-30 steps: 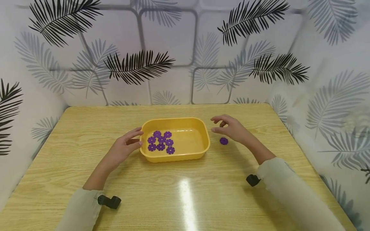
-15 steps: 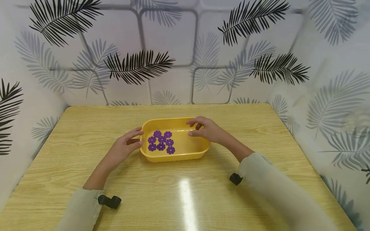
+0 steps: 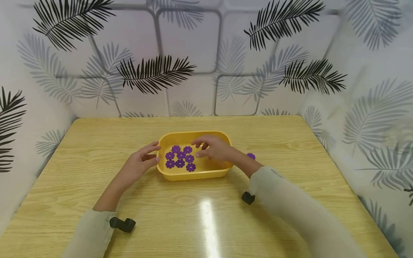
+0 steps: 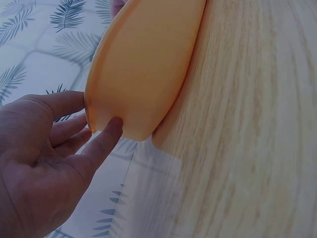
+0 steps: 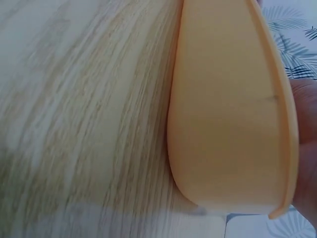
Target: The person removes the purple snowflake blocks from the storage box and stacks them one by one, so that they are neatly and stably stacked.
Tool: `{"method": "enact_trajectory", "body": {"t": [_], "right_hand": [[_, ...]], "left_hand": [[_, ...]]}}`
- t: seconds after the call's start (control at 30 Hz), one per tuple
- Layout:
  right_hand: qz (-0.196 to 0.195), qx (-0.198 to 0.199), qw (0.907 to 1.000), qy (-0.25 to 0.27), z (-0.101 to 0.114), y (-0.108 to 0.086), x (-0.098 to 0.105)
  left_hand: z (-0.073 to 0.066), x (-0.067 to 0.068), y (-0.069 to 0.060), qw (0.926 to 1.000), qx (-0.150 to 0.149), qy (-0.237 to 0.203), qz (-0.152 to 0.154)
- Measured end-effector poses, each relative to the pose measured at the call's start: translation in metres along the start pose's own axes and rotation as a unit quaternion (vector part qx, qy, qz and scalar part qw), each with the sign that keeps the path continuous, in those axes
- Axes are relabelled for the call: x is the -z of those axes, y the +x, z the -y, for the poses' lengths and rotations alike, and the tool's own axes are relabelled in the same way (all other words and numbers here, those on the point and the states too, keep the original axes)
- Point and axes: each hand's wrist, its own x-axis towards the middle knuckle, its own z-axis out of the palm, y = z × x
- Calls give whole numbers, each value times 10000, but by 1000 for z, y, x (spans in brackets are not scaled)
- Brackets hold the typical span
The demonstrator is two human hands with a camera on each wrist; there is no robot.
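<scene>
A yellow plastic tray (image 3: pixel 193 177) sits on the table, with several purple notched flower-shaped discs (image 3: pixel 181 155) lying flat in its left half. My left hand (image 3: pixel 137 163) touches the tray's left end with fairly straight fingers; in the left wrist view the thumb (image 4: pixel 106 141) rests against the outer wall. My right hand (image 3: pixel 214 147) is over the tray's right half, thumb and fingers apart, nothing visible between them, just right of the discs. Another purple disc (image 3: pixel 251 156) lies on the table right of the tray, partly hidden by my right forearm. The tray wall (image 5: pixel 228 114) covers most of the right hand in the right wrist view.
The wooden table (image 3: pixel 180 215) runs back to a wall (image 3: pixel 190 43) with a leaf pattern. Similar leaf-patterned panels rise at the left and right sides. Each wrist wears a small black camera (image 3: pixel 122 225).
My right hand has moved left, from above the lone disc beside the tray to over the tray's right half. The left hand, the tray and the discs have stayed put.
</scene>
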Motion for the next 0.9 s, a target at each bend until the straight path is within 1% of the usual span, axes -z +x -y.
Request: {"method": "enact_trajectory", "body": {"t": [0.23,0.37,0.53,0.73,0.9], "right_hand": [[26,-85,9992,-377,-5,16,-12],[70,-190,9991,-360,-8,23,-16],[203,-302,9985,-402,-9,27,-20],[309,-359,9981,-390,-9,29,-23],[395,-433,9963,-624,-9,31,-25]], "left_hand": [[-1,-1,0,10000,-19,34,9],[-2,-1,-1,10000,-26,47,11],[-3,-2,0,10000,-25,88,-4],[-1,-1,1,10000,-17,71,-8],[0,-2,-1,10000,-22,40,-7]]}}
